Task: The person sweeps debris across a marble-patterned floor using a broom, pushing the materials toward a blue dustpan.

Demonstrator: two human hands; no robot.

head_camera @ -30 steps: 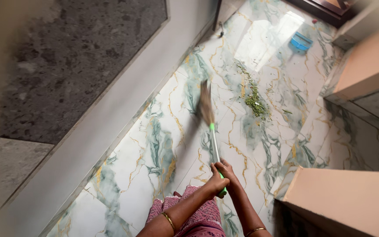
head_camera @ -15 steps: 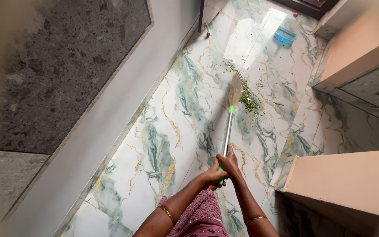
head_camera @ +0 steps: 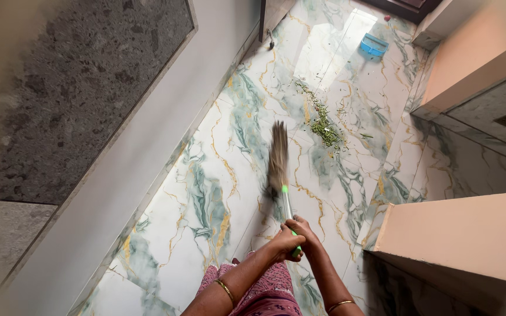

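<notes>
A: Two hands on one broom [head_camera: 280,175]; left hand [head_camera: 285,241] and right hand [head_camera: 306,233] both wrapped tight round the green handle low in the frame, fingers fully closed on it, the two hands touching each other.

B: Where's the brush end?

A: Bristles on the marble floor [head_camera: 206,193] ahead of the hands, blurred; tip points up-frame toward the green litter [head_camera: 323,126]; near it but apart, I think, the blur makes the gap hard to judge.

B: Room to move?

A: Open strip of floor runs from the hands up to the far end; left edge is a pale wall base [head_camera: 142,152] with a dark stone panel [head_camera: 71,76] above it; right edge is a peach ledge [head_camera: 458,234] close beside the hands, and another peach block [head_camera: 475,58] further up; the floor narrows between the near ledge and the wall.

B: Containers?

A: One blue dustpan [head_camera: 374,44] at the far end, lying on the floor well beyond the litter; can't tell whether anything is in it, too small.

B: Anything else?

A: Gold bangle on each wrist; pink patterned garment [head_camera: 265,295] at the bottom edge.
</notes>
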